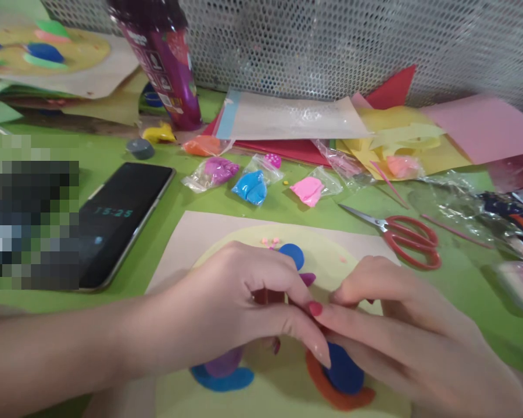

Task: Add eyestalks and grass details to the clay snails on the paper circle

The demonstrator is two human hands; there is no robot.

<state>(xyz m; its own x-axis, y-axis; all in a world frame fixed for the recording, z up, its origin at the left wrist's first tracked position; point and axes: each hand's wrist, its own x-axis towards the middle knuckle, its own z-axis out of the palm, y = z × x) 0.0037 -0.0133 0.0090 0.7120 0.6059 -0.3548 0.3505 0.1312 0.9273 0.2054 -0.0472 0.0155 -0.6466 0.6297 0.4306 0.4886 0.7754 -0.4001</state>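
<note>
My left hand (261, 296) and my right hand (409, 331) meet over a pale yellow round sheet (283, 400) that lies on white paper (172, 249). Their thumbs and forefingers come together in a pinch, and whatever is between the fingertips is hidden. Below the fingers lies a dark blue clay disc (346, 371) with an orange clay crescent (331, 395) along its lower edge. Partly behind my left hand is a purple clay piece (224, 364) above a blue clay crescent (224, 380). Farther up sit a blue clay disc (292, 255), a magenta clay piece (307, 279) and tiny pink bits (270, 241).
Red-handled scissors (409, 238) lie beyond my right hand. Bagged clay in blue (250, 187), pink (308, 190) and purple (220, 169) spans the green table. A phone (126, 220) rests at left; a purple bottle (163, 64) stands behind. Coloured paper (483, 128) lies along the perforated panel (322, 46).
</note>
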